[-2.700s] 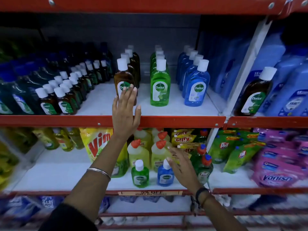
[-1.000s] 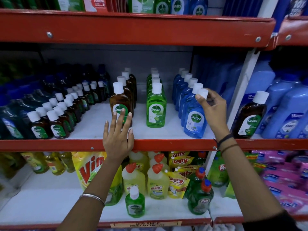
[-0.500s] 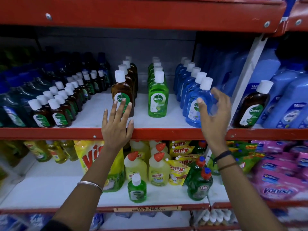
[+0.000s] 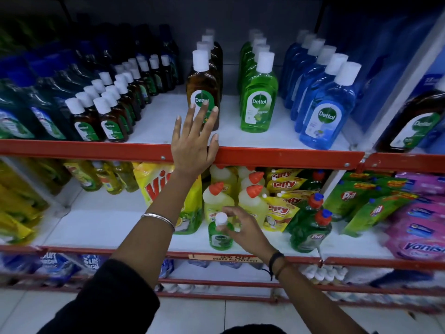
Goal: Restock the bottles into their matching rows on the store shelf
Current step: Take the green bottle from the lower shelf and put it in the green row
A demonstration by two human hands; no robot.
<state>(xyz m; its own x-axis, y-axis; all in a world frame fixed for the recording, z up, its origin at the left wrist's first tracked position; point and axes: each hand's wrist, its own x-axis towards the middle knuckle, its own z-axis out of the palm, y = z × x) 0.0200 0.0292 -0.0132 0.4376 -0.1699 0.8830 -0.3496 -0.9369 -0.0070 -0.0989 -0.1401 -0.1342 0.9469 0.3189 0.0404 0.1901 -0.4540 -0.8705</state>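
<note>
The left hand [image 4: 192, 143] lies flat, fingers spread wide, over the red shelf edge [image 4: 289, 155], fingertips touching the brown bottle [image 4: 203, 90]. On the shelf below, the right hand [image 4: 245, 231] pinches the small green bottle [image 4: 220, 233] by its neck near the front rail, bare white shelf to its left.

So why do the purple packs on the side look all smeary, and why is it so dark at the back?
Head view: the purple packs sit at the frame's blurred edge; the green bottle in the middle looks sharp. Light falls on the shelf front, so the back rows lie in shadow.
</note>
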